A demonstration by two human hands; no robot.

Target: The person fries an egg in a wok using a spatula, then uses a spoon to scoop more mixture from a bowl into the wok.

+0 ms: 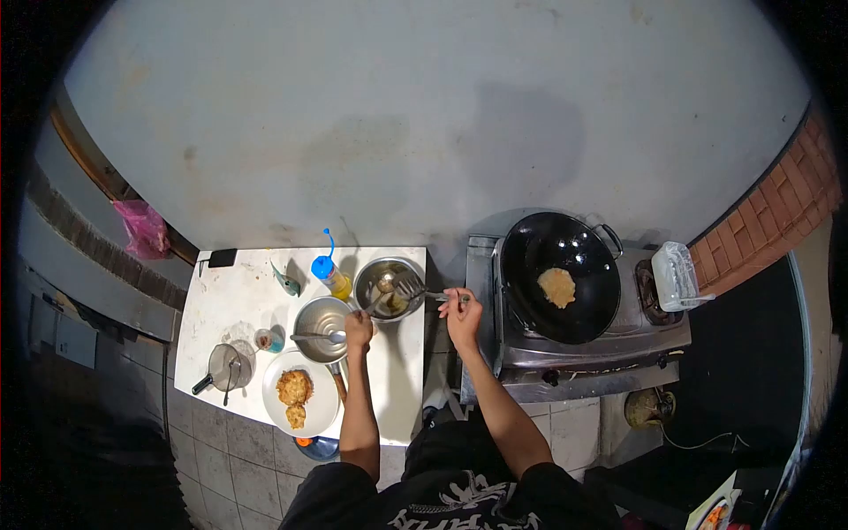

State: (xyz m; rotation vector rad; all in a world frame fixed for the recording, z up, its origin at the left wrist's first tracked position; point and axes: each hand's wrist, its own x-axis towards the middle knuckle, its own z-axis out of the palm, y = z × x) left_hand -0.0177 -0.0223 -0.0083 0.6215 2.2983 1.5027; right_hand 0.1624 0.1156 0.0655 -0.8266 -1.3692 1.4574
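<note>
My right hand (461,315) is closed round the handle of a slotted spatula (410,287), whose head is over a steel bowl (361,281) at the table's back right. My left hand (358,330) is closed at the right rim of a second steel bowl (311,309); what its fingers grip is too small to make out. A spoon (336,336) lies across that second bowl. In front of it, a white plate (322,413) holds browned fried pieces (294,388). A pale piece of food (557,287) lies in the black wok (587,322) on the stove.
On the white table (221,305) stand a blue-capped oil bottle (325,269), a small glass jar (268,341) and a strainer (227,367). The stove (530,357) is at the right, with a white container (675,277) at its far end. A wall rises behind.
</note>
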